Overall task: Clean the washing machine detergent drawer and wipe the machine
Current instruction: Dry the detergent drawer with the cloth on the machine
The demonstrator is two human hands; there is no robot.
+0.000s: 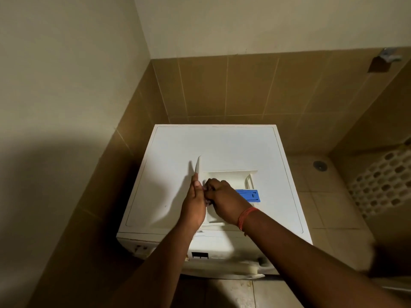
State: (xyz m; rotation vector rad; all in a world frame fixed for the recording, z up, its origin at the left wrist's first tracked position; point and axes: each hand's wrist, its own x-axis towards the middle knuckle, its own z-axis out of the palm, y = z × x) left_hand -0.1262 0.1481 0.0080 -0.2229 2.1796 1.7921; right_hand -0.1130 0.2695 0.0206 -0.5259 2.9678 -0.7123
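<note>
The white washing machine [222,150] stands in a tiled corner. The detergent drawer [231,177] lies out of the machine on its top, with a blue insert [248,195] in its right part. My left hand [193,205] holds the drawer's white front panel [198,166], thumb on the near side, keeping it upright. My right hand [224,201] is curled knuckles-up inside the drawer's left compartment. It holds a small pale cloth [208,202], which is mostly hidden. A red thread band sits on my right wrist.
The machine's front control panel [200,255] faces me below the top. Brown tiled walls close in behind and to the left. On the right are a perforated white basket [382,181], a floor drain [319,166] and a wall tap [389,56].
</note>
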